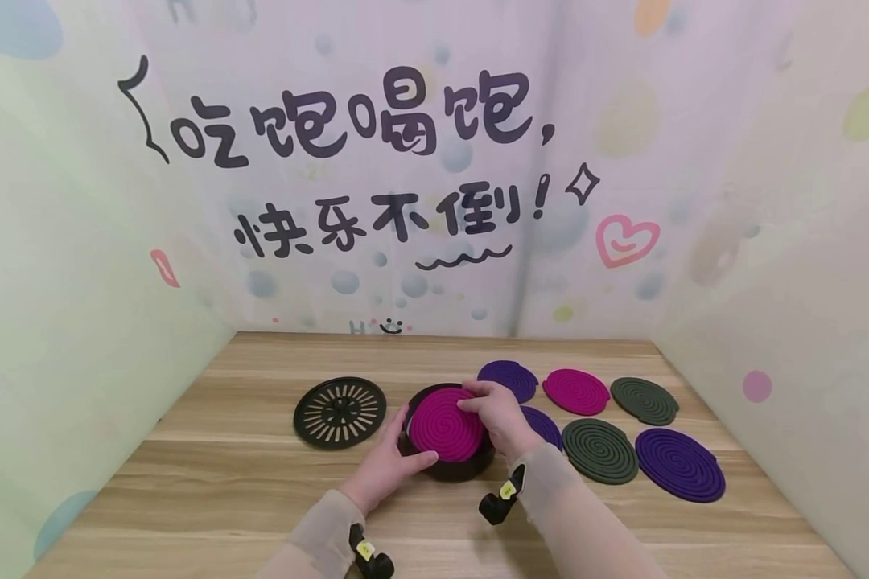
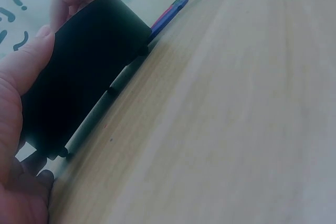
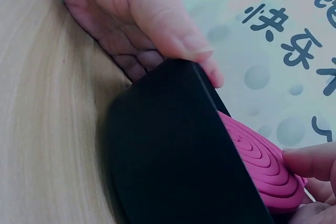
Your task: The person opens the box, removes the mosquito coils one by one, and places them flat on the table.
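Observation:
In the head view a magenta spiral mosquito coil (image 1: 443,425) lies slanted over the mouth of a round black holder (image 1: 458,471). My right hand (image 1: 503,416) pinches the coil at its upper right edge. On the other side, my left hand (image 1: 387,473) grips the holder's wall, thumb along the near side. The right wrist view shows the coil (image 3: 257,169) partly inside the rim, its outer edge sticking up. Short feet under the holder (image 2: 89,72) show in the left wrist view, close over the wooden table.
A black slotted lid (image 1: 302,414) lies flat left of the holder. To the right are several more coils: purple (image 1: 681,464), green (image 1: 599,452) and magenta (image 1: 576,392). The wooden table (image 1: 210,482) ends at a printed cloth backdrop (image 1: 434,289).

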Action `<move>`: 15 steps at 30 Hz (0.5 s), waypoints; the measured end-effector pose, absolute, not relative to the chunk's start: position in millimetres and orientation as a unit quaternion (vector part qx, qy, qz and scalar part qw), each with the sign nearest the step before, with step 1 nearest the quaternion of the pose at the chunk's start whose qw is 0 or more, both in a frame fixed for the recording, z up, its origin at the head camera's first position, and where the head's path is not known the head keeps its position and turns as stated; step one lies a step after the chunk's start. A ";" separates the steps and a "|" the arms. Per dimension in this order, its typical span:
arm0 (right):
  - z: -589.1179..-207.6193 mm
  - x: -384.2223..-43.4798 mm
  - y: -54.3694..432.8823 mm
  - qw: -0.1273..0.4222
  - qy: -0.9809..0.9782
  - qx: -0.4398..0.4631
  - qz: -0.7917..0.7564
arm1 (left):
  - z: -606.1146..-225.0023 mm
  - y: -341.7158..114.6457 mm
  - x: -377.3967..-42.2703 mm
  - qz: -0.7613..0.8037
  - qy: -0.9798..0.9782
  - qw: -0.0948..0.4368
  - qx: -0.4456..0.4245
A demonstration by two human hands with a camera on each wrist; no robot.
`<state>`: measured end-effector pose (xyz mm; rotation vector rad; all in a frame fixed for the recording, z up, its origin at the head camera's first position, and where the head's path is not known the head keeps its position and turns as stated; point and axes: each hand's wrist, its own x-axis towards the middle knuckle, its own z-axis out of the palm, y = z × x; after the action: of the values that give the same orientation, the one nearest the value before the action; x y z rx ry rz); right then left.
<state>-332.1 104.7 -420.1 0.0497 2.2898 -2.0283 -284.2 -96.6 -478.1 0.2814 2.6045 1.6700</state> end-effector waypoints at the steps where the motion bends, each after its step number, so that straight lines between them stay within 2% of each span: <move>1: -419.8 -331.9 105.0 0.044 0.746 0.017 -0.664 | -477.7 -96.5 -284.0 0.539 0.837 0.018 0.091; 15: -420.2 -334.2 108.3 0.065 0.735 0.026 -0.674 | -478.0 -96.9 -285.8 0.543 0.834 0.018 0.093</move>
<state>-334.2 108.3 -420.2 0.0794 2.2189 -2.0352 -285.8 -96.9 -478.0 0.2900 2.5909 1.6864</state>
